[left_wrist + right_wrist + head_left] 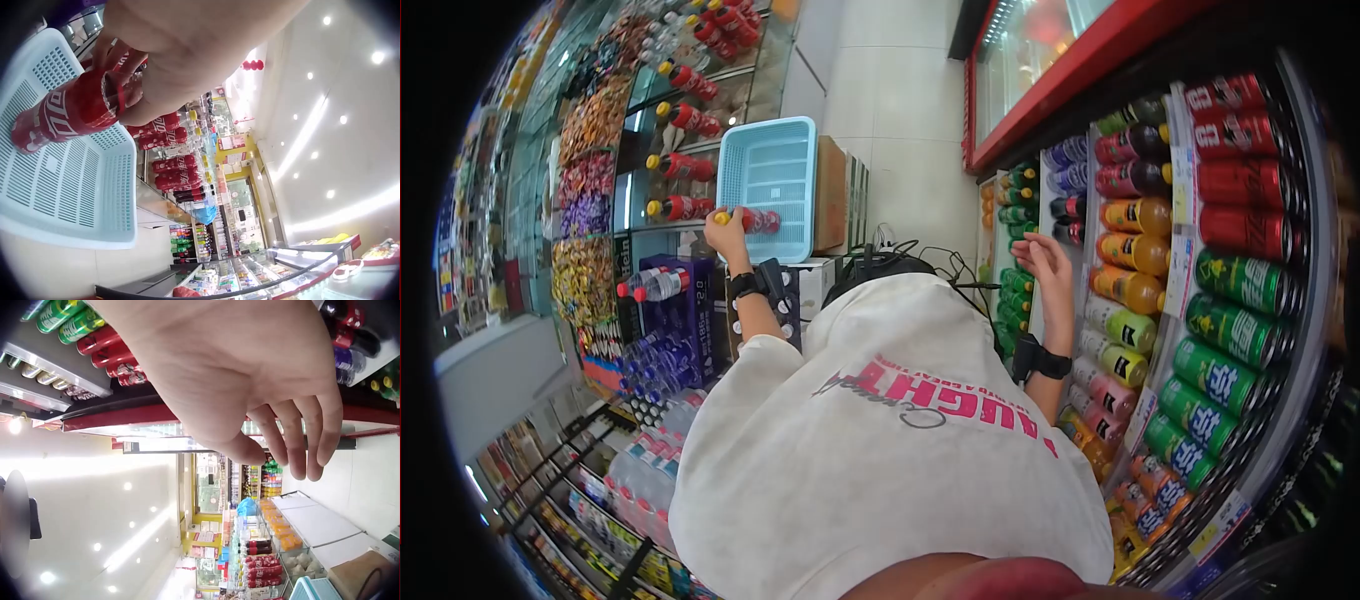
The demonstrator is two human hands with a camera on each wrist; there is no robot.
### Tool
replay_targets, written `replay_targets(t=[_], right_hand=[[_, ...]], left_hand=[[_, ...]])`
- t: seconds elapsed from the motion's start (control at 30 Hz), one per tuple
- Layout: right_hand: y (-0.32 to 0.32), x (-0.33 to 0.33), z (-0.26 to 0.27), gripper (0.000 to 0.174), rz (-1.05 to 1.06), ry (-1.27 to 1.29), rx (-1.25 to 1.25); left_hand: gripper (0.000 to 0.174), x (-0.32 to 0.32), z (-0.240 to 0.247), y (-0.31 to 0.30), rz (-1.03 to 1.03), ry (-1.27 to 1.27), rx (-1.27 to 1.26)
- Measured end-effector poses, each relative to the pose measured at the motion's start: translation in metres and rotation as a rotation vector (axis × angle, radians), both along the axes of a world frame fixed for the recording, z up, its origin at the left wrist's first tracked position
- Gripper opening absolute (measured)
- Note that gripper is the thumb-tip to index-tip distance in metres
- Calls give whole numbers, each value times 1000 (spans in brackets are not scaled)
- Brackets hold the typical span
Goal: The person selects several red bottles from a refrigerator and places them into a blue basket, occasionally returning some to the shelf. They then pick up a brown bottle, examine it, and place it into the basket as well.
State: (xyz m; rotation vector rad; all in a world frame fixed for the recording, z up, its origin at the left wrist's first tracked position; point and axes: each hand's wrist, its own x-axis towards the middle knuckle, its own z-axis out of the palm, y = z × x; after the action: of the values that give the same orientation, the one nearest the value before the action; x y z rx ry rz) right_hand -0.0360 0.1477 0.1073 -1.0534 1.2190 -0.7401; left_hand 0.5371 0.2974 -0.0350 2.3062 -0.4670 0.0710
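Observation:
My left hand [726, 236] grips a cola bottle [762, 221] by its top end, where a yellow cap shows. In the left wrist view the red-labelled bottle [65, 114] lies across a light blue plastic basket [115, 206], its base over the slotted floor. The fingers curl round the neck end, partly hidden behind the wrist. No other bottle shows inside the basket. On the other side, my right hand [1050, 272] hangs in front of the drinks cooler with fingers loosely extended. Its palm [237, 375] shows in the right wrist view, holding nothing.
Several cola bottles [690, 120] stand on the shelf left of the basket. A cardboard box [830, 190] sits beside the basket. Cooler shelves hold orange bottles [1135, 250], green cans [1215, 370] and red cans [1240, 185]. Black cables [960, 270] lie near the floor. Snack packs [585, 180] hang at far left.

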Motion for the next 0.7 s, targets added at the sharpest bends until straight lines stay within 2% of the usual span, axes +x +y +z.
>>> replay_targets(t=[0.17,0.3,0.33,0.47,0.57,0.63,0.7], right_hand=[[30,-34,-8,29,-152,-14,6],[47,-52,-19,27,-252,-33,18],[50,-55,-23,27,-254,-30,20],[67,-66,-33,26,-277,-6,33],[77,-78,-64,26,-321,-7,68],[84,-84,-78,24,-375,-20,109],[91,-89,-84,23,-409,-26,183]], left_hand=[[34,0,-7,0,11,-1,-84],[44,-4,-5,1,-2,25,-27],[52,-6,-2,2,-10,49,-9],[59,-2,-2,7,-26,-54,-15],[62,10,-3,12,-96,-99,-46],[67,19,5,14,-97,-191,18],[73,18,19,13,-161,-140,-133]])
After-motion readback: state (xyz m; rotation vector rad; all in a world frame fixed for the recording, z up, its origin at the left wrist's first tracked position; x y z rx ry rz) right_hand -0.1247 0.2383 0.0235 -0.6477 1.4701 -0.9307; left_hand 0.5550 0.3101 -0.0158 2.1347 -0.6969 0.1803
